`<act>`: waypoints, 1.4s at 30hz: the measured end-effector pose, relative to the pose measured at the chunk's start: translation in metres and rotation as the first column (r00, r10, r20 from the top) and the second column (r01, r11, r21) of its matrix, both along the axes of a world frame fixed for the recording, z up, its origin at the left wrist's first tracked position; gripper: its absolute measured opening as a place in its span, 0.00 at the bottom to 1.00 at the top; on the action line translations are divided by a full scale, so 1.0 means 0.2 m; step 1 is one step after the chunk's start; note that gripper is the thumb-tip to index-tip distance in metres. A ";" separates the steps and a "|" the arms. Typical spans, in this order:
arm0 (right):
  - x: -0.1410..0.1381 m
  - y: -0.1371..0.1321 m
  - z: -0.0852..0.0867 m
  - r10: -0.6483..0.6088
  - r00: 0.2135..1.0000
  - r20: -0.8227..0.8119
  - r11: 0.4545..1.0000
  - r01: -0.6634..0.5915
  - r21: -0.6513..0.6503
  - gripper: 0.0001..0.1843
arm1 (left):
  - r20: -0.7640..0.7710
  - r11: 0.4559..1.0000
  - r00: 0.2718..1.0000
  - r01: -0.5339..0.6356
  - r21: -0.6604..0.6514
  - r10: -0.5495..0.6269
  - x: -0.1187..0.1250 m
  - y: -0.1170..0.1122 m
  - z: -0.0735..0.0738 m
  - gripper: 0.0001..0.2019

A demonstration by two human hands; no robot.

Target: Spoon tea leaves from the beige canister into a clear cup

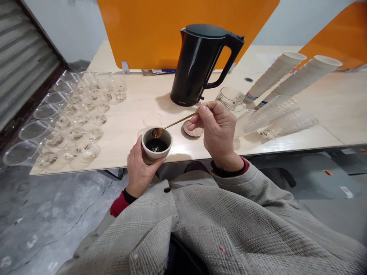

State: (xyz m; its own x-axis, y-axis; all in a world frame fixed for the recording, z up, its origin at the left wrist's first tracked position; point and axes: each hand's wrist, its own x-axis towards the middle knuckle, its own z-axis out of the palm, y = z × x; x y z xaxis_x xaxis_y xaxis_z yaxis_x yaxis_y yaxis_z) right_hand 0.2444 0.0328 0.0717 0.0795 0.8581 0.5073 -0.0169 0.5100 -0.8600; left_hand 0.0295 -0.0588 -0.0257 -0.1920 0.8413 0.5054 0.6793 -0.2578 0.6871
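While the left hand (139,168) wraps the cup (157,143) at the table (137,103) edge, the right hand (218,130) pinches a loaded spoon (172,125) over it. Probably tea leaves; a wobble drops them outside, or tips the cup off.

1. At top centre you see a black electric kettle (200,63) standing upright on the pale bench (137,99).
2. On your left, rows of clear plastic cups (69,114) cover the bench.
3. At upper right, two stacks of paper cups (286,74) lie on their sides, with stacks of clear cups (281,120) just below them.
4. A glass mug (231,98) sits just right of the kettle.
5. Orange panels (155,30) stand behind the bench.
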 end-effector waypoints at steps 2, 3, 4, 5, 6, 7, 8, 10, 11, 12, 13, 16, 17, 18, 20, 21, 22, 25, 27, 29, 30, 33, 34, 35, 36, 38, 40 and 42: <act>0.00 0.01 -0.01 0.003 1.000 -0.007 1.000 -0.003 0.001 0.21 | -0.004 1.000 1.000 -0.002 0.000 0.002 0.00 0.00 0.00 0.50; 0.00 0.01 -0.02 0.006 1.000 -0.005 1.000 -0.006 0.001 0.21 | -0.006 1.000 1.000 -0.005 0.001 0.005 0.00 0.00 0.00 0.50; 0.00 0.01 -0.03 0.009 1.000 0.002 1.000 -0.009 0.001 0.21 | -0.008 1.000 1.000 -0.008 0.002 0.008 0.00 0.00 0.00 0.50; 0.00 0.00 -0.04 0.012 1.000 0.012 1.000 -0.012 -0.001 0.22 | -0.008 1.000 1.000 -0.011 0.004 0.011 0.00 0.00 0.00 0.50; 0.00 0.00 -0.04 0.013 1.000 0.025 1.000 -0.013 -0.003 0.22 | -0.008 1.000 1.000 -0.013 0.004 0.013 0.00 0.00 0.00 0.50; -0.01 0.00 -0.05 0.012 0.999 0.036 1.000 -0.012 -0.004 0.22 | -0.008 1.000 1.000 -0.014 0.001 0.014 0.00 0.00 0.00 0.50; -0.01 -0.01 -0.05 0.009 0.999 0.042 1.000 -0.009 -0.002 0.23 | -0.007 1.000 1.000 -0.013 -0.002 0.013 0.00 0.00 0.00 0.50; -0.01 -0.03 -0.04 -0.003 0.999 0.045 1.000 0.003 0.007 0.23 | -0.004 1.000 1.000 -0.011 -0.008 0.011 0.00 0.00 0.00 0.50; -0.02 -0.03 -0.04 -0.009 0.999 0.051 1.000 0.008 0.013 0.23 | -0.004 1.000 1.000 -0.011 -0.007 0.011 0.00 0.00 -0.01 0.50; -0.02 -0.04 -0.03 -0.013 0.998 0.065 1.000 0.011 0.022 0.23 | -0.005 1.000 1.000 -0.013 -0.006 0.013 0.00 0.00 -0.01 0.50; -0.02 -0.05 -0.03 -0.013 0.996 0.084 0.999 0.011 0.030 0.23 | -0.006 1.000 1.000 -0.015 -0.004 0.015 0.00 0.00 -0.01 0.51; -0.03 -0.06 -0.03 0.003 0.992 0.126 0.999 -0.008 0.034 0.22 | -0.008 1.000 1.000 -0.016 -0.008 0.016 0.00 0.00 0.00 0.51; -0.03 -0.05 -0.04 0.010 0.993 0.118 1.000 -0.013 0.026 0.22 | -0.009 1.000 1.000 -0.013 -0.011 0.013 0.00 0.00 0.00 0.51; -0.03 -0.04 -0.04 0.017 0.995 0.101 1.000 -0.018 0.015 0.22 | -0.009 1.000 1.000 -0.009 -0.012 0.009 0.00 0.00 0.00 0.51; -0.02 -0.02 -0.05 0.027 0.998 0.058 1.000 -0.027 -0.006 0.22 | -0.010 1.000 1.000 -0.007 -0.006 0.007 0.00 0.00 -0.01 0.50; -0.01 0.00 -0.06 0.031 0.999 0.040 0.999 -0.030 -0.012 0.22 | -0.011 1.000 1.000 -0.009 0.001 0.009 0.00 0.00 -0.01 0.51; -0.01 0.01 -0.06 0.034 0.999 0.028 0.999 -0.033 -0.017 0.22 | -0.014 1.000 1.000 -0.012 0.007 0.012 0.00 0.00 -0.01 0.51; 0.00 0.05 -0.06 0.023 1.000 0.009 1.000 -0.022 -0.019 0.22 | -0.021 1.000 1.000 -0.015 0.011 0.015 0.00 0.00 -0.02 0.51; 0.00 0.07 -0.06 0.000 1.000 -0.002 1.000 0.000 -0.003 0.22 | -0.021 1.000 1.000 -0.016 0.005 0.016 0.00 0.00 -0.02 0.51; 0.00 0.08 -0.04 -0.027 1.000 -0.012 0.999 0.028 0.039 0.21 | -0.019 1.000 0.999 -0.029 0.006 0.029 0.00 0.00 -0.02 0.51; 0.00 0.09 -0.04 -0.044 0.999 -0.012 0.997 0.044 0.068 0.21 | -0.018 0.999 0.999 -0.038 0.008 0.038 0.01 0.00 -0.02 0.50; -0.01 0.08 -0.01 -0.126 0.992 -0.003 0.977 0.125 0.172 0.20 | -0.013 0.999 0.999 -0.046 0.010 0.046 0.01 0.00 -0.01 0.49; -0.02 0.07 0.00 -0.161 0.987 -0.008 0.966 0.159 0.204 0.19 | -0.011 0.999 0.999 -0.042 0.008 0.042 0.01 0.00 -0.01 0.49; -0.03 0.06 0.00 -0.192 0.981 -0.014 0.954 0.190 0.231 0.19 | -0.009 0.999 0.999 -0.038 0.006 0.038 0.01 0.00 -0.02 0.49; -0.05 0.05 -0.01 -0.210 0.978 -0.010 0.946 0.206 0.251 0.19 | -0.008 0.999 0.999 -0.036 0.005 0.036 0.01 0.00 -0.02 0.49; -0.08 0.04 -0.03 -0.202 0.978 0.059 0.945 0.179 0.272 0.19 | -0.006 0.999 0.999 -0.035 0.005 0.035 0.01 0.00 -0.02 0.50; -0.12 0.04 -0.06 -0.163 0.973 0.166 0.954 0.112 0.277 0.18 | -0.004 1.000 1.000 -0.031 0.006 0.031 0.01 0.00 -0.02 0.50; -0.14 0.05 -0.09 -0.142 0.966 0.215 0.957 0.078 0.281 0.17 | -0.006 1.000 1.000 -0.023 0.007 0.023 0.00 0.00 -0.02 0.50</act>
State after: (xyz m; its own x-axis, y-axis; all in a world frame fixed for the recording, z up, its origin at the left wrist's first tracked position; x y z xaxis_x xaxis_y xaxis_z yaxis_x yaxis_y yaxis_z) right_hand 0.2161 0.0420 0.0545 0.0194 0.6802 0.7328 0.2345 0.7094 -0.6647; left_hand 0.0302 -0.0581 -0.0288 -0.2077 0.8332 0.5125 0.6893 -0.2471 0.6810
